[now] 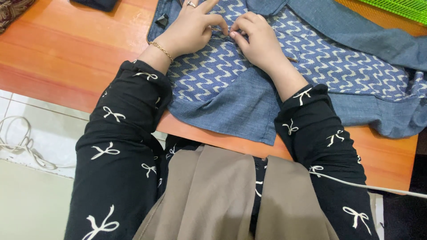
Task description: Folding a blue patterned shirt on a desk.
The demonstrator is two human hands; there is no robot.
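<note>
The blue garment (284,84) lies spread on the orange wooden table (66,58), its wave-patterned blue and white panel (209,73) facing up and plain denim-coloured cloth around it. It looks soft, light and limp, likely to bunch or slide on the smooth tabletop, so a pinch at a seam or folded edge seems the surest hold.

The left hand (189,31) rests on the patterned panel, its thumb and forefinger closed in a pinch on a fold of cloth, the other fingers spread. The right hand (258,42) lies just beside it, fingers curled and pressing the same fold; whether a thin tool is held there, I cannot tell.

The hem hangs near the table's front edge, close to the person's lap. Bare tabletop lies to the left; a green mesh object (400,6) sits at the far right corner. 1 white cable (369,186) crosses the right sleeve.
</note>
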